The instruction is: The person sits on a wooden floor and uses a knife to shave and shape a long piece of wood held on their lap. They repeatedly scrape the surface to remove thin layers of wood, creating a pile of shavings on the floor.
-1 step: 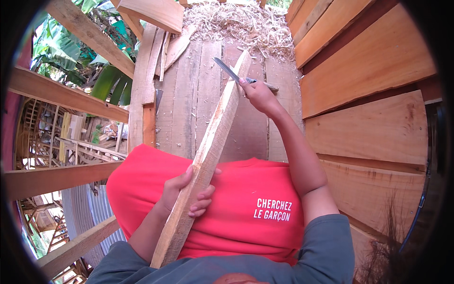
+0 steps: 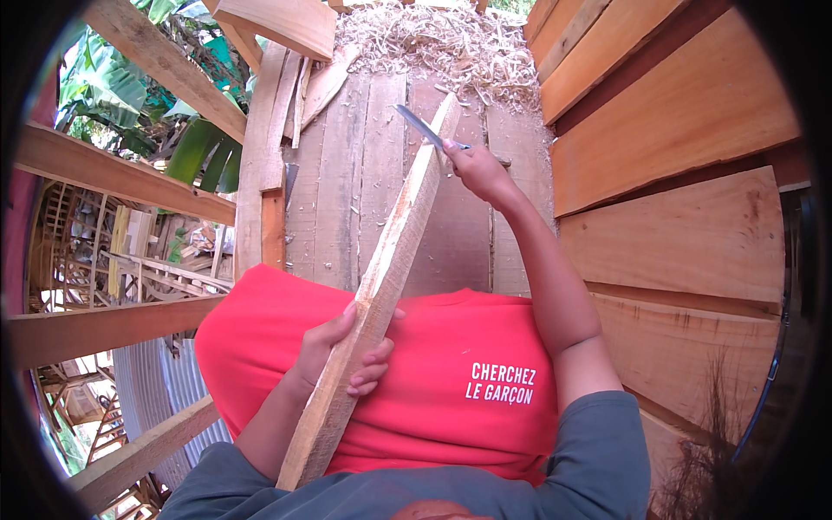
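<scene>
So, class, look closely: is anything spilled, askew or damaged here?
Yes: shavings lie heaped and scattered across the far end of the planks, an untidy litter. The stick has a pale, uneven cut face, though that fits the knife across it.

We held the left forearm point(image 2: 276, 414) low and near the torso, slanting forward and inward. Our left hand point(image 2: 315, 352) was in a wrapping grip, thumb at left, fingers curled at right. We held the right arm point(image 2: 559, 277) extended forward, elbow slightly bent. Our right hand point(image 2: 478, 170) was clenched, thumb forward, nearer the plank surface's point(image 2: 336, 191) right edge than its left.
</scene>
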Available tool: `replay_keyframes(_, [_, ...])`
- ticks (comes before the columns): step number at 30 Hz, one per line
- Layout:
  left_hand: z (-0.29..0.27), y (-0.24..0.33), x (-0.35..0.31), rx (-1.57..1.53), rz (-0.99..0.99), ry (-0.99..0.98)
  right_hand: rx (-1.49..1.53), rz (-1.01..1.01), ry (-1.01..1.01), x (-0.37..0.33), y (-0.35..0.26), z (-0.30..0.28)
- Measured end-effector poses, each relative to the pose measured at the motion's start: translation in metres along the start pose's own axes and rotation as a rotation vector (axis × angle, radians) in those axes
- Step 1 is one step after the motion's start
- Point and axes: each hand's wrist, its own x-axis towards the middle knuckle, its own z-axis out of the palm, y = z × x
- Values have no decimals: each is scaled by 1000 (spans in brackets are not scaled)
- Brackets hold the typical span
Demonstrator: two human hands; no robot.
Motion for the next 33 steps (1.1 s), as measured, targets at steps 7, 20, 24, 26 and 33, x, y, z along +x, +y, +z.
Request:
replay_keyframes(7, [-6,4,2,53,-52,84,-110,27,-161,0,-4,5])
replay_keyframes(20, [-1,10,-8,111,-8,112,-83,7,3,0,10,9])
replay_keyframes(24, [2,8,-5,105,1,150,-20,60,-53,-3,-4,4])
replay_keyframes(26, [2,9,-4,110,-5,158,34,-57,-236,-13,-5,16])
replay_keyframes(33, [4,7,-5,141,-1,165,-118,34,-45,-9,-4,4])
